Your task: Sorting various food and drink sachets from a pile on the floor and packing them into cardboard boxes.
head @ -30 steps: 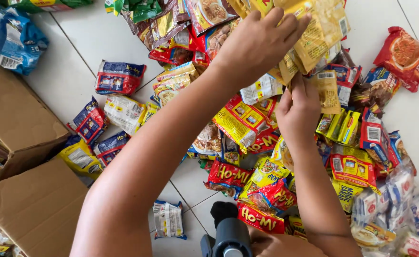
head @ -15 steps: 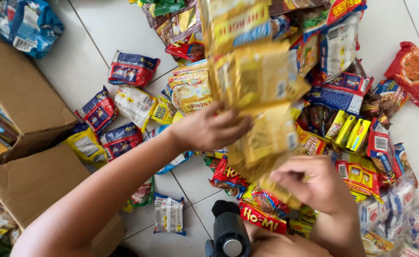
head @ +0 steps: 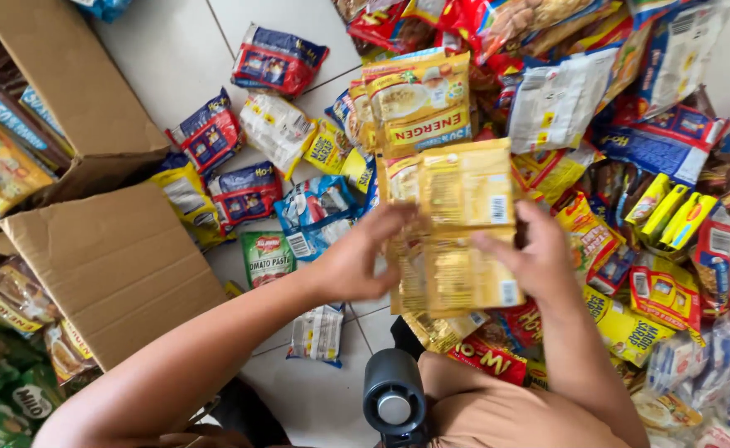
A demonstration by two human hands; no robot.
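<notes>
Yellow sachet strip pinched at both edges: left hand on its left side, right hand on its right, held above the tiled floor. Looks mid-sorting; next likely needs placing it, maybe toward the cardboard box.

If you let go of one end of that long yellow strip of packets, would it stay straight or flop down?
It would probably flop: the yellow strip of joined foil sachets already bends at its seams between the left hand and the right hand. It looks thin and flat, so likely light. The shiny film may be a bit slippery.
</notes>
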